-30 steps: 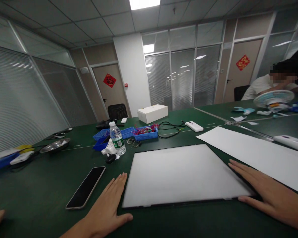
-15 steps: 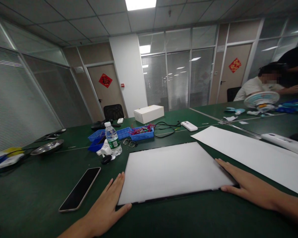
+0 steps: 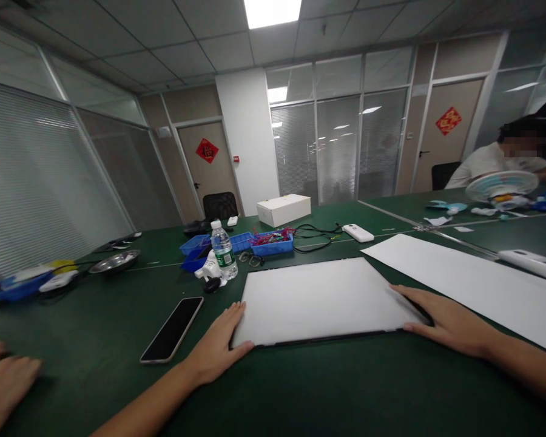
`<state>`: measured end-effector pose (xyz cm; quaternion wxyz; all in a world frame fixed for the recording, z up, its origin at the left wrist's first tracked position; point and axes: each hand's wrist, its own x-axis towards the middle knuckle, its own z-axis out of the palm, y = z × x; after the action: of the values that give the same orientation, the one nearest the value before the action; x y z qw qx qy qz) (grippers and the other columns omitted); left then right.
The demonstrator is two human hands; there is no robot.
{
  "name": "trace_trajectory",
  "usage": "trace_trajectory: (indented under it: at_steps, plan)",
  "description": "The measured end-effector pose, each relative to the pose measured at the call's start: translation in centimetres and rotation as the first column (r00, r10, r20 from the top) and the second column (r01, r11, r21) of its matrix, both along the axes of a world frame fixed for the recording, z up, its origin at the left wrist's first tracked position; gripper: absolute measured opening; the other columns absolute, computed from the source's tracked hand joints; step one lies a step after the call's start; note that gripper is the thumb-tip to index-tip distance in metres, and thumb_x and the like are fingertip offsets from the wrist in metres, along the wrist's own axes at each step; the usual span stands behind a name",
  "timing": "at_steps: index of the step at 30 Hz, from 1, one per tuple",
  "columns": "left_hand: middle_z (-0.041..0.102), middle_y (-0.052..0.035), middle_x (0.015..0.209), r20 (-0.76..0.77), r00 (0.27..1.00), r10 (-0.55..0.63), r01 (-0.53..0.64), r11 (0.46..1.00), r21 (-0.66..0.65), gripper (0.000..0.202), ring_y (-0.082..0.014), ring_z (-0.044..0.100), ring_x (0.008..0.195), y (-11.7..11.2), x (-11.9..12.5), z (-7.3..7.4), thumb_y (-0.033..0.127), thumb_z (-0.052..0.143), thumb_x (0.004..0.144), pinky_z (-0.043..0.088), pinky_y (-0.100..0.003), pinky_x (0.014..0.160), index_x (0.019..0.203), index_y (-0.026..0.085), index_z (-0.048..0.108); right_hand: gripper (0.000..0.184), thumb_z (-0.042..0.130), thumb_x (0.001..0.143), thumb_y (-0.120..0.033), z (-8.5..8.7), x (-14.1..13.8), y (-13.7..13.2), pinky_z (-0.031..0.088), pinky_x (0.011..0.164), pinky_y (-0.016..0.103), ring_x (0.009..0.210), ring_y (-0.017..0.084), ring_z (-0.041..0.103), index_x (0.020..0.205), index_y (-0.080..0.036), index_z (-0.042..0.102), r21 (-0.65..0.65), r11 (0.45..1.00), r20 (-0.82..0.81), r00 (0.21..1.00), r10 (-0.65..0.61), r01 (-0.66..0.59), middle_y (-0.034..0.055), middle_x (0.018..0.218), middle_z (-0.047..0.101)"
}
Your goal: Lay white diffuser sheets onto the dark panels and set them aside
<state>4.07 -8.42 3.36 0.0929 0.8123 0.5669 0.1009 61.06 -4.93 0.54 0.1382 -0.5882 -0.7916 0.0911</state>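
Note:
A flat white panel point(image 3: 318, 303) with a thin black border lies in front of me on the green table, its long side towards me. My left hand point(image 3: 221, 343) holds its left end, fingers along the side edge and thumb at the near corner. At the opposite end my right hand point(image 3: 450, 318) grips the right edge, fingers on the far part of that side and thumb at the near right corner. Left of my left hand lies a phone point(image 3: 173, 331) with a dark screen. Beyond the panel's left corner stands a water bottle point(image 3: 224, 252).
Another person's hand point(image 3: 4, 382) rests at the lower left. A long white sheet point(image 3: 468, 285) lies to the right. Behind are blue trays point(image 3: 273, 247), black cables point(image 3: 316, 233), a white box point(image 3: 284, 209) and a metal dish point(image 3: 115, 262). A person point(image 3: 482, 164) sits far right.
The view has turned slightly left, and another person's hand has come in at lower left. The panel and both my hands have shifted a little away from me.

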Motion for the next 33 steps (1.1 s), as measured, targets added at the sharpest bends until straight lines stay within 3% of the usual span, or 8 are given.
trace_trajectory:
  at_steps: [6, 9, 12, 17, 21, 26, 29, 33]
  plan:
    - [0.06, -0.0108, 0.147, 0.191, 0.972, 0.139, -0.152, 0.987, 0.057, 0.063, -0.0291, 0.052, 0.141, 0.5, 0.1, 0.1, 0.057, 0.033, 0.101, 0.038, -0.044, 0.118, 0.138, 0.016, 0.064, 0.066, 0.041, 0.094, -0.068, 0.2, 0.0, 3.1, 0.05, 0.094, 0.045, 0.111, 0.031, 0.066, 0.126, -0.019, 0.072, 0.129, 0.977, -0.116, 0.981, -0.154, 0.169, 0.0121, 0.129, 0.068]
    - [0.072, -0.0071, 0.131, 0.22, 0.966, 0.135, -0.164, 0.979, 0.123, 0.053, -0.0292, 0.062, 0.13, 0.9, 0.7, 0.6, 0.054, 0.038, 0.101, 0.045, -0.038, 0.108, 0.114, 0.023, 0.078, 0.067, 0.037, 0.095, -0.066, 0.8, -0.6, 4.8, 0.048, 0.081, 0.04, 0.095, 0.029, 0.069, 0.115, -0.014, 0.076, 0.127, 0.945, -0.126, 0.949, -0.288, 0.303, 0.0137, 0.106, 0.076]
    - [0.082, -0.0065, 0.098, 0.225, 0.956, 0.19, -0.234, 0.953, 0.191, 0.055, -0.0265, 0.075, 0.1, 2.0, 0.9, 0.8, 0.05, 0.037, 0.102, 0.049, -0.031, 0.087, 0.085, 0.024, 0.082, 0.064, 0.034, 0.098, -0.06, 1.2, -0.9, 6.0, 0.046, 0.078, 0.038, 0.09, 0.027, 0.069, 0.114, -0.014, 0.075, 0.145, 0.932, -0.12, 0.941, -0.317, 0.333, 0.0121, 0.092, 0.076]
    - [0.077, -0.0057, 0.071, 0.259, 0.936, 0.239, -0.307, 0.913, 0.269, 0.061, -0.0188, 0.07, 0.07, 6.0, 0.4, 0.2, 0.046, 0.034, 0.103, 0.041, -0.027, 0.071, 0.065, 0.02, 0.075, 0.055, 0.037, 0.097, -0.055, 1.1, -1.1, 7.3, 0.042, 0.074, 0.036, 0.081, 0.026, 0.066, 0.103, -0.017, 0.076, 0.219, 0.915, -0.024, 0.94, -0.342, 0.338, 0.0113, 0.087, 0.074]
    - [0.071, -0.0053, 0.066, 0.101, 0.927, 0.361, -0.374, 0.906, 0.198, 0.051, -0.018, 0.065, 0.066, 9.3, 0.3, -0.5, 0.044, 0.044, 0.098, 0.032, -0.027, 0.06, 0.06, 0.02, 0.069, 0.048, 0.039, 0.098, -0.05, 1.1, -1.3, 8.6, 0.041, 0.079, 0.039, 0.097, 0.03, 0.064, 0.109, -0.017, 0.073, 0.31, 0.876, 0.055, 0.912, -0.405, 0.37, 0.0164, 0.107, 0.071]
    - [0.071, -0.0077, 0.071, 0.004, 0.907, 0.422, -0.414, 0.89, 0.191, 0.046, -0.0225, 0.066, 0.072, 11.6, 0.2, -1.2, 0.046, 0.05, 0.093, 0.03, -0.028, 0.06, 0.06, 0.02, 0.068, 0.066, 0.048, 0.096, -0.051, 0.4, -0.7, 10.5, 0.033, 0.107, 0.043, 0.138, 0.035, 0.041, 0.146, -0.009, 0.05, 0.318, 0.846, 0.114, 0.869, -0.482, 0.427, 0.0251, 0.15, 0.046]
    - [0.069, -0.0065, 0.068, 0.015, 0.91, 0.415, -0.411, 0.895, 0.174, 0.051, -0.0217, 0.066, 0.072, 12.2, 0.0, -1.1, 0.047, 0.044, 0.096, 0.03, -0.028, 0.059, 0.059, 0.02, 0.066, 0.075, 0.045, 0.096, -0.061, -0.4, 0.1, 10.9, 0.04, 0.098, 0.047, 0.131, 0.038, 0.049, 0.149, -0.008, 0.047, 0.213, 0.833, 0.147, 0.826, -0.544, 0.511, 0.0297, 0.146, 0.048]
    - [0.07, -0.006, 0.07, 0.027, 0.91, 0.415, -0.412, 0.892, 0.185, 0.05, -0.0206, 0.066, 0.074, 12.1, -0.3, -0.9, 0.045, 0.043, 0.097, 0.034, -0.027, 0.061, 0.06, 0.021, 0.066, 0.06, 0.04, 0.1, -0.056, -0.2, 0.1, 10.4, 0.045, 0.087, 0.043, 0.113, 0.033, 0.062, 0.138, -0.013, 0.058, 0.115, 0.827, 0.199, 0.803, -0.561, 0.55, 0.0274, 0.131, 0.06]
